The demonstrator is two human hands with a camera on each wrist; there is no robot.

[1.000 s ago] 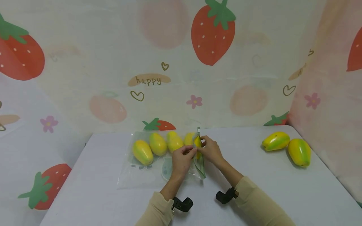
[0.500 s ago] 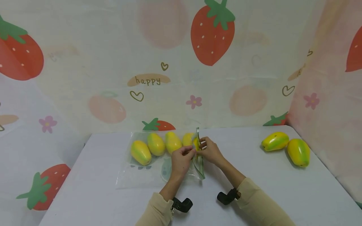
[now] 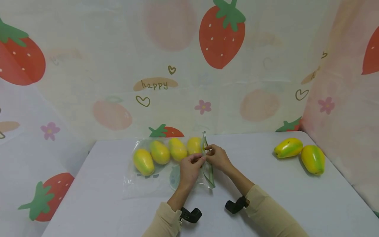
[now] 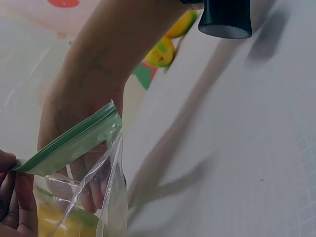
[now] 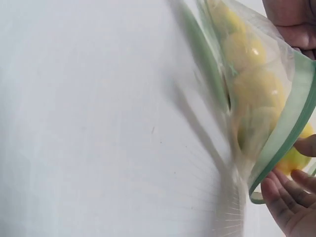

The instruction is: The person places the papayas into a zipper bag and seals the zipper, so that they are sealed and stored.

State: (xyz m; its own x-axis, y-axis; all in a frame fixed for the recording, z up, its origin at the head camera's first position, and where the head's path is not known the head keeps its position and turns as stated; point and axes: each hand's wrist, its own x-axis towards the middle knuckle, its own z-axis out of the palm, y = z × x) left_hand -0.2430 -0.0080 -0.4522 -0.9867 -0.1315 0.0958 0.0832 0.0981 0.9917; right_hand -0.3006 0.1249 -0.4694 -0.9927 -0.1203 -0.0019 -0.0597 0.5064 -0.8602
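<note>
A clear zip bag with a green zip edge lies on its side, mouth to the right. Inside it, several yellow-green papayas form a row along the far side. My left hand pinches the bag's rim at the mouth, thumb against fingers, as the left wrist view also shows. At the opening is my right hand, its fingers extended and touching the last papaya just inside the green edge. In the head view that papaya is mostly hidden behind the rim and fingers.
Two more papayas, one behind the other, lie at the table's right side. The white table meets a strawberry-print cloth behind. A black wrist camera sits on each arm.
The papayas in the bag have shifted left, and the one at the mouth has gone farther in. The zip edge's far end leans a little left. Both hands stay nearly in place.
</note>
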